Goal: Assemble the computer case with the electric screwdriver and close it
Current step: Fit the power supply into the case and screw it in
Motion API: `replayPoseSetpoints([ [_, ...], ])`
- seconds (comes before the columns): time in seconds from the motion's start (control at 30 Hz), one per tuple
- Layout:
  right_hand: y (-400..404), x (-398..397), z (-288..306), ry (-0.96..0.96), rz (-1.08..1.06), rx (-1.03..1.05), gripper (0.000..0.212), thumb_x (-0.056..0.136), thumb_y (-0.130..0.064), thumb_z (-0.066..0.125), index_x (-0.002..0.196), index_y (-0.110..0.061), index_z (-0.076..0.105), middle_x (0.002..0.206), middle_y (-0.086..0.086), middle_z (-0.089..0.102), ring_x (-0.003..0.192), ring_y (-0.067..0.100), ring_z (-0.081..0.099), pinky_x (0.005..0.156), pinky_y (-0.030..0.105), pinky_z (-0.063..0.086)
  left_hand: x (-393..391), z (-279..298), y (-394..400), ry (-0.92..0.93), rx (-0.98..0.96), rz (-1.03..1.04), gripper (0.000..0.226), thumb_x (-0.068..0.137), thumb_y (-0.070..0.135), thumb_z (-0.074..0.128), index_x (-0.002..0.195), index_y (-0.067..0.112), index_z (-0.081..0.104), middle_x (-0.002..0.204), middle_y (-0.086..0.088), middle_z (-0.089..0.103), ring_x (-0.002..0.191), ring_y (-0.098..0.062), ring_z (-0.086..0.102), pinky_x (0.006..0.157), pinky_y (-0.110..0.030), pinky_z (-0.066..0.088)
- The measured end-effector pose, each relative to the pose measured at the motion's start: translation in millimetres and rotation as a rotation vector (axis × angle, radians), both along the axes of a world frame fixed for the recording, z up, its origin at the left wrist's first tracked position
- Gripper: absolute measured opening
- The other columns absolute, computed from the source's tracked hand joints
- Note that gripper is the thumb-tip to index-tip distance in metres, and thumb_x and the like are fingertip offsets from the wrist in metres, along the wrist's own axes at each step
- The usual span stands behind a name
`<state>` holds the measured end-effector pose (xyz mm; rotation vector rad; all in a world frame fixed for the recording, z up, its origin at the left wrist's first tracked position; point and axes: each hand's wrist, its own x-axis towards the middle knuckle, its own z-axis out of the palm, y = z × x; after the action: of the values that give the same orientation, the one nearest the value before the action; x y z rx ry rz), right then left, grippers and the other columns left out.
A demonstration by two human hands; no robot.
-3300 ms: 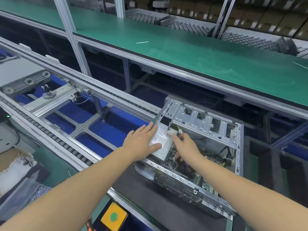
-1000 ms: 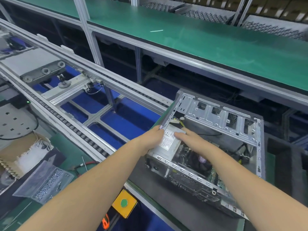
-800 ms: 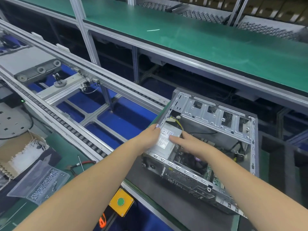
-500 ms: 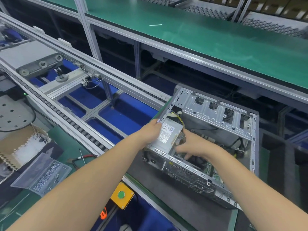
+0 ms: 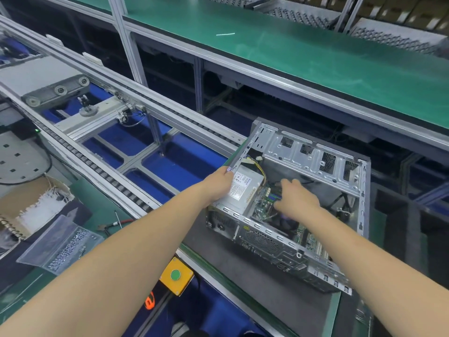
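Observation:
The open computer case (image 5: 315, 156) lies on its side on a dark grey pallet (image 5: 267, 295), its silver frame and drive bays facing up. A grey power supply (image 5: 243, 188) with a white label sits in the near left corner, with the green motherboard (image 5: 264, 203) beside it. My left hand (image 5: 216, 183) grips the case's left rim right by the power supply. My right hand (image 5: 296, 198) reaches inside the case over the motherboard, fingers spread and holding nothing I can see. No electric screwdriver is in view.
A conveyor rail (image 5: 145, 117) runs along the left, and a green shelf (image 5: 315, 57) stands behind the case. On the near left bench lie a clear bag of screws (image 5: 60, 242), red-handled pliers (image 5: 116, 223) and a cardboard box (image 5: 29, 207). A yellow button box (image 5: 176, 276) sits below.
My right hand has left the power supply's label and gone deeper into the case, over the motherboard. My left hand has stayed at the case's left side.

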<state>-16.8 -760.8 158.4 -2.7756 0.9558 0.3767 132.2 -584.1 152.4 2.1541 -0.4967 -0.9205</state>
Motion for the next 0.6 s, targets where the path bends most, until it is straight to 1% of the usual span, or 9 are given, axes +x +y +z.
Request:
replayPoseSetpoints([
  [0.07,-2.0,12.6,3.9,-0.223,-0.068,0.156,0.044,0.098,-0.046,0.059,0.132,-0.017,0.057,0.128,0.005,0.059,0.095,0.022,0.060,0.075,0.036,0.045,-0.7,5.1,1.2,-0.015,0.025,-0.021,0.056,0.109,0.042,0.021,0.161,0.021,0.023,0.165,-0.005,0.029,0.150,-0.028,0.029,0.123,-0.047,0.022],
  [0.13,0.7,29.6,9.7,-0.348,-0.136,0.449,0.049,0.096,-0.063,0.055,0.122,-0.022,0.065,0.117,-0.003,0.067,0.094,0.012,0.061,0.078,0.034,0.044,0.1,10.4,3.3,-0.017,0.066,-0.061,0.057,0.108,0.044,0.019,0.161,0.023,0.023,0.165,-0.004,0.029,0.148,-0.028,0.032,0.123,-0.048,0.025],
  [0.2,5.6,42.1,8.9,-0.289,-0.125,0.600,0.055,0.093,-0.071,0.054,0.119,-0.023,0.067,0.117,-0.005,0.067,0.096,0.009,0.061,0.079,0.034,0.048,0.7,14.2,9.8,-0.001,0.095,-0.103,0.060,0.106,0.049,0.019,0.161,0.025,0.023,0.164,-0.001,0.031,0.146,-0.027,0.037,0.120,-0.049,0.029],
  [0.27,5.9,49.3,0.9,-0.250,-0.154,0.677,0.063,0.092,-0.071,0.057,0.129,-0.021,0.066,0.127,-0.002,0.066,0.110,0.020,0.064,0.096,0.044,0.052,2.3,13.3,20.0,0.045,0.079,-0.115,0.061,0.106,0.052,0.019,0.159,0.023,0.029,0.158,0.002,0.038,0.142,-0.025,0.040,0.118,-0.046,0.031],
  [0.33,3.4,51.3,-6.9,-0.232,-0.230,0.795,0.068,0.090,-0.072,0.061,0.137,-0.023,0.064,0.138,0.000,0.063,0.125,0.028,0.061,0.108,0.053,0.049,1.2,5.1,36.7,0.061,0.053,-0.031,0.059,0.107,0.049,0.021,0.153,0.016,0.037,0.140,0.002,0.044,0.130,-0.025,0.046,0.107,-0.041,0.038],
  [0.43,2.3,50.0,-15.0,-0.215,-0.286,0.975,0.075,0.091,-0.074,0.060,0.148,-0.026,0.055,0.157,0.001,0.051,0.148,0.031,0.041,0.120,0.054,0.038,-4.3,-9.0,66.0,0.218,-0.057,0.194,0.047,0.106,0.047,0.028,0.125,0.018,0.059,0.128,-0.002,0.060,0.111,-0.024,0.064,0.088,-0.042,0.057],
  [0.47,3.7,49.4,-17.4,-0.222,-0.287,1.005,0.076,0.092,-0.076,0.058,0.150,-0.027,0.053,0.161,0.000,0.047,0.153,0.029,0.035,0.121,0.054,0.033,-5.4,-14.4,73.2,0.281,-0.109,0.225,0.042,0.105,0.042,0.032,0.120,0.018,0.063,0.125,-0.004,0.065,0.109,-0.024,0.067,0.091,-0.046,0.059],
  [0.53,7.5,48.8,-19.0,-0.243,-0.282,1.031,0.076,0.092,-0.079,0.053,0.149,-0.030,0.053,0.162,-0.005,0.046,0.156,0.025,0.029,0.124,0.057,0.024,-7.2,-24.6,82.3,0.355,-0.199,0.278,0.036,0.102,0.031,0.041,0.125,0.017,0.065,0.123,-0.007,0.070,0.110,-0.023,0.069,0.097,-0.048,0.057],
  [0.6,10.3,48.8,-19.2,-0.245,-0.274,1.024,0.077,0.092,-0.082,0.048,0.149,-0.030,0.053,0.162,-0.006,0.046,0.156,0.024,0.028,0.125,0.058,0.021,-13.3,-33.9,90.3,0.295,-0.185,0.233,0.039,0.097,0.023,0.047,0.133,0.015,0.060,0.122,-0.003,0.068,0.111,-0.021,0.067,0.099,-0.046,0.056],
])
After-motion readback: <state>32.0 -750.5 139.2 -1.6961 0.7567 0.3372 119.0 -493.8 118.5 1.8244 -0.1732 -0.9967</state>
